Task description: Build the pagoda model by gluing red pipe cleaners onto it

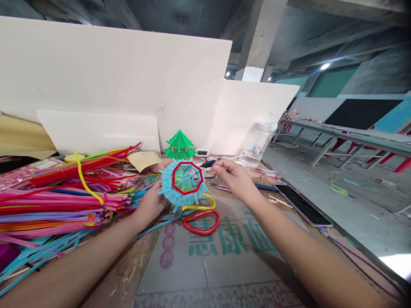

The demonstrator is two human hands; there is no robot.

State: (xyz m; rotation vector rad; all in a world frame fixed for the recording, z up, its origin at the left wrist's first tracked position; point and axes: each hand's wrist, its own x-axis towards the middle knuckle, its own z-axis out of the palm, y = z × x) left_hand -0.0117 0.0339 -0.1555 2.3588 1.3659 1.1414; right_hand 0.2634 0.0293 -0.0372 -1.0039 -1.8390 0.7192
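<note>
A round light-blue craft piece made of fuzzy pipe cleaners (167,182), with a red octagon ring and blue spokes over a green middle, is held by its left edge in my left hand (150,201). My right hand (231,175) is just right of it, thumb and fingertips pinched together; what lies between them is too small to make out. A dark blue pen-like tool (208,164) shows by the right fingertips, and I cannot tell whether they touch it. Below the craft piece lie scissors (201,233) with one red and one yellow handle loop.
Bundles of coloured pipe cleaners (64,205) cover the left side. A green roof-shaped craft piece (180,146) stands at the back near a small digital display (202,152). A phone (302,205), a clear plastic jar (258,143) and short wooden sticks (279,202) lie to the right. White boards (112,77) rise behind.
</note>
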